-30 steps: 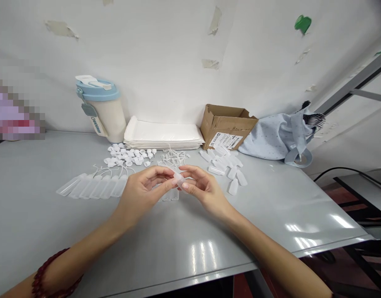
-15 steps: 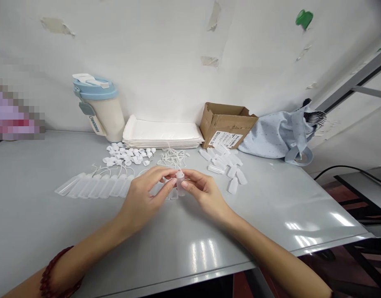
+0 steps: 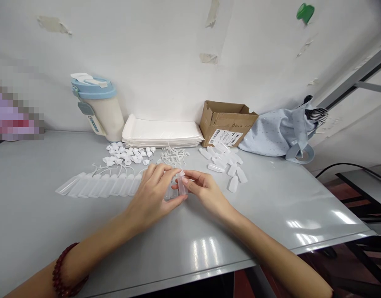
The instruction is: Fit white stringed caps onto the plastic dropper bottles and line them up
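Note:
A small translucent plastic bottle (image 3: pixel 182 188) stands nearly upright between my hands, just above the table. My right hand (image 3: pixel 202 185) is closed on its side, thumb in front and fingers behind. My left hand (image 3: pixel 153 188) spans the same bottle, fingertips at its white top and thumb tip by its base. To the left lies a row of similar bottles (image 3: pixel 95 185) with thin white tubes at their necks; my left hand hides the row's right end. Loose bottles without tubes (image 3: pixel 221 160) are scattered to the right. Behind my hands is a heap of thin white tubes (image 3: pixel 173 156).
White caps (image 3: pixel 125 155) lie in a pile at the back left. Along the wall stand a tumbler with a blue lid (image 3: pixel 106 111), a stack of white envelopes (image 3: pixel 162 132), a cardboard box (image 3: pixel 227 124) and a light blue bag (image 3: pixel 271 132). The grey table (image 3: pixel 271 215) ends at the right.
My left thumb has moved down from the bottle's neck to its base, and the left fingers have spread along it. The right hand keeps its hold on the bottle.

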`<state>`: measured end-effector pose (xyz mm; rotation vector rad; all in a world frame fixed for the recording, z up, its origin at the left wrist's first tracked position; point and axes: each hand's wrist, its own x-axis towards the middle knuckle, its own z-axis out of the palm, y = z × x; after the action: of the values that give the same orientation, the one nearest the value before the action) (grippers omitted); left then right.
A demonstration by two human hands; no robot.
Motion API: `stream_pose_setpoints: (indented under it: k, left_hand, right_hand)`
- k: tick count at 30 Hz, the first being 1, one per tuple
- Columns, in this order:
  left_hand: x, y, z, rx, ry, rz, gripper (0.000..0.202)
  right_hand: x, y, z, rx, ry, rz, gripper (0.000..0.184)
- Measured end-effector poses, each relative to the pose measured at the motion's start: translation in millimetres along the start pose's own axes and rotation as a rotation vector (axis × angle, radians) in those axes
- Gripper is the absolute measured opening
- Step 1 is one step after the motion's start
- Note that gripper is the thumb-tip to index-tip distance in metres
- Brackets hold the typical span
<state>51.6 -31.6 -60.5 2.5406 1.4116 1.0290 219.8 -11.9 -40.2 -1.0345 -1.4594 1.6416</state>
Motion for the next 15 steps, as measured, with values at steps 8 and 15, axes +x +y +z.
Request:
stream_pose_setpoints:
  k: [8,15]
  left_hand:
    - [9,-3,-3.0,-0.043,-0.057,-0.017,0.039]
    - [15,-9,2.6,0.006,-0.195,-0.012,0.045]
  right_hand:
    - [0,-1,-4,-0.095,-0.001,-0.052,0.022]
    - [7,1,-11,-0.385,0.171,-0.032,0.035]
